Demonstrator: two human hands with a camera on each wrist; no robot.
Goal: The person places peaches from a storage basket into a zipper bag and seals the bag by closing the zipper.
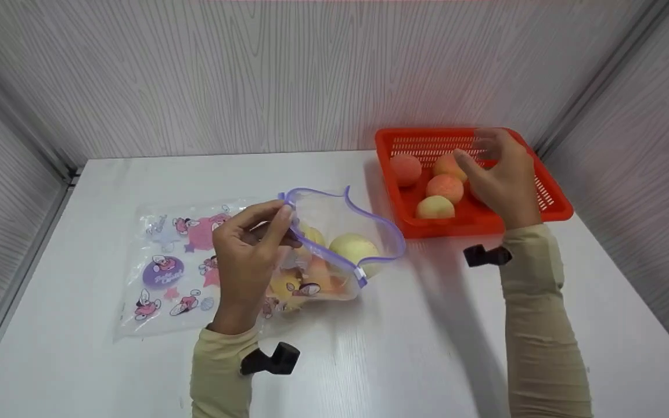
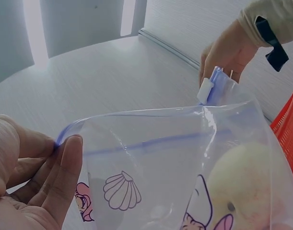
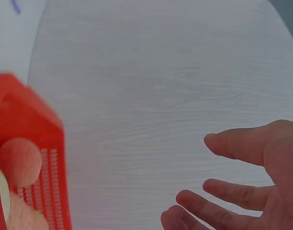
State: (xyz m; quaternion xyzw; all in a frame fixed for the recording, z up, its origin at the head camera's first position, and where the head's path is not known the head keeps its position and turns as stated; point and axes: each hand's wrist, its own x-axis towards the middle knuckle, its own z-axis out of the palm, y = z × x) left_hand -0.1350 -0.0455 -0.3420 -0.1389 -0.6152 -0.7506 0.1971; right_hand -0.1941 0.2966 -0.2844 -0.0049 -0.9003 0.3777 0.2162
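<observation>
My left hand pinches the purple-edged rim of a clear zip bag between thumb and fingers, and the bag's mouth gapes wide. A pale yellow peach and other peaches lie inside. In the left wrist view a white zipper slider sits at the far end of the rim. My right hand hovers over the red basket, fingers spread and holding nothing. Several peaches are in the basket, among them a pinkish one and a yellowish one; the right hand partly hides others.
A flat printed clear bag lies on the white table, left of and partly behind my left hand. Grey wood-grain panels close off the back and both sides. The basket stands at the back right, near the back panel.
</observation>
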